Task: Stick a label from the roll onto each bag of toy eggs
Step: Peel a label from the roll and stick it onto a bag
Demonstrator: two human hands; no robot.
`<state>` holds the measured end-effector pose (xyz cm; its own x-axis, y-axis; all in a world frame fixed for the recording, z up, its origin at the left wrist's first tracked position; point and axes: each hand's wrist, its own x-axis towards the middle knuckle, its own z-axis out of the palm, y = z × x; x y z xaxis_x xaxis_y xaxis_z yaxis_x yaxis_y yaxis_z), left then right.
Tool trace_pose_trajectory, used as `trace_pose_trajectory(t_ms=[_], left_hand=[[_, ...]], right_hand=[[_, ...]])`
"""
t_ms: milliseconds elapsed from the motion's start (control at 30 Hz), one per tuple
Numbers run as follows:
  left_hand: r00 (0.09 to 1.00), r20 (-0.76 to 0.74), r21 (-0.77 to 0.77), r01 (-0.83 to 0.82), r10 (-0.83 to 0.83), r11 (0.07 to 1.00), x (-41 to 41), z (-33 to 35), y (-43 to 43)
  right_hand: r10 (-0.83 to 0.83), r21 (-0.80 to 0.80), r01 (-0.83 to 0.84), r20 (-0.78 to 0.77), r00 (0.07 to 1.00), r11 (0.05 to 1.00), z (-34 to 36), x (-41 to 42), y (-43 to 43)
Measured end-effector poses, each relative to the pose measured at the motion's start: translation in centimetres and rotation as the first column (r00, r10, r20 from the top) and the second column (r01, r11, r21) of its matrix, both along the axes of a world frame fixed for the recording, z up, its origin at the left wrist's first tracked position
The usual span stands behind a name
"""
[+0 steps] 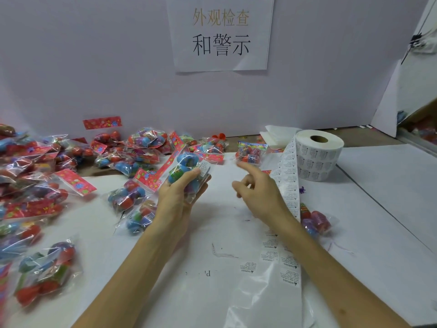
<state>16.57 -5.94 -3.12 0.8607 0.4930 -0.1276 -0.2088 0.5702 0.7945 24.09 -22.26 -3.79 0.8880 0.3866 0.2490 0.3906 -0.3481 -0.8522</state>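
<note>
paper sign (220, 34) on partition (94, 67) | folded white paper (276, 134) at back | purple bit (302, 190) on table (378, 185)

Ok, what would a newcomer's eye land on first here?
The bright heap of bagged toy eggs at left, with one bag gripped in the left hand at centre. Next, the white label roll at right rear, its strip trailing forward, and the sign on the wall behind.

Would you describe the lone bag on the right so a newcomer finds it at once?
Start at the label roll at the table's back right and follow its loose strip toward the person. Right of that strip lies one bag of toy eggs, alone, while the other bags crowd the left.
</note>
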Motion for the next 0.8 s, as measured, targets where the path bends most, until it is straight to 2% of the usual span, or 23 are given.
trace_pose_trajectory(t_ms=[67,167,233,300,400,633,800], left_hand=[[1.000,0.012,0.032,0.018,-0.019,0.999,-0.1,0.3,0.2],[0.996,0.020,0.168,0.084,-0.089,0.982,-0.1,-0.1,-0.4],[0.993,0.014,0.287,0.112,-0.121,0.951,-0.1,-0.4,-1.0],[0.989,0.008,0.362,0.133,-0.146,0.922,0.0,-0.8,-1.2],[0.985,-0.009,0.386,0.162,-0.172,0.908,0.0,-1.0,-1.1],[0.986,-0.048,0.395,0.167,-0.162,0.903,-0.1,-1.0,-0.9],[0.986,-0.088,0.477,0.168,-0.143,0.863,-0.1,-0.9,-1.0]], right_hand=[[-0.026,0.045,0.027,-0.024,0.999,0.999,0.0,0.4,-0.6],[0.151,0.292,-0.091,-0.190,0.970,0.952,0.7,0.2,-0.8],[0.211,0.341,-0.135,-0.194,0.958,0.930,0.9,-0.2,-0.3],[0.203,0.323,-0.152,-0.130,0.970,0.934,0.5,-0.6,0.1],[0.160,0.292,-0.144,-0.030,0.987,0.945,0.4,-0.5,0.0],[0.214,0.326,-0.187,-0.048,0.976,0.927,0.6,-0.3,-0.4],[0.208,0.303,-0.186,-0.041,0.977,0.935,0.6,-0.4,-0.4]])
